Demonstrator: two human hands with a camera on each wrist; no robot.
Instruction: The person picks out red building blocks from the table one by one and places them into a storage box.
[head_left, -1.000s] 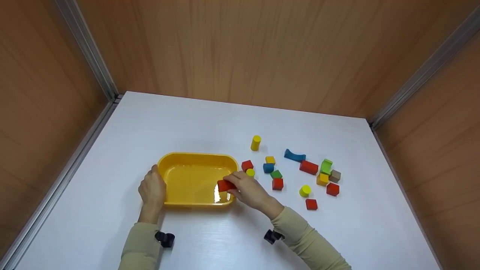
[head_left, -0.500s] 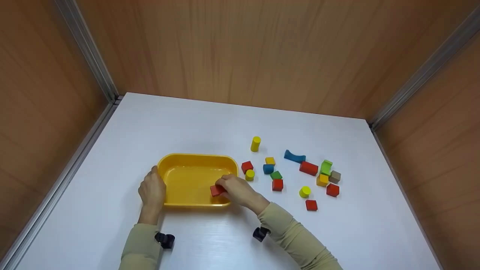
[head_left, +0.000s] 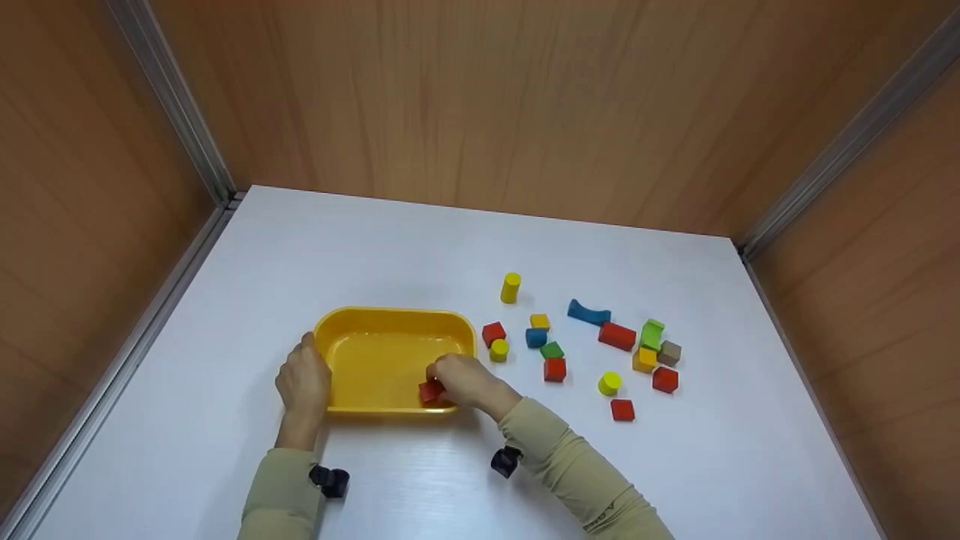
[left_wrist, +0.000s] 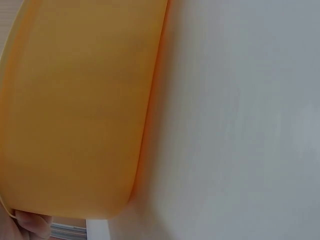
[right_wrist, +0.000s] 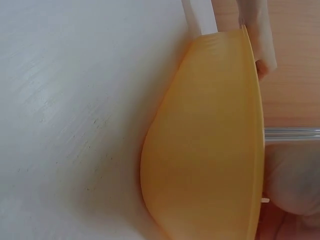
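Right grip (head_left: 466,381) — red block (head_left: 430,393) within

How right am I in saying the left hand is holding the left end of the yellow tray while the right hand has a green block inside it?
The color is wrong: the head view shows the right hand with a red block inside the yellow tray, while the left hand is holding its left end.
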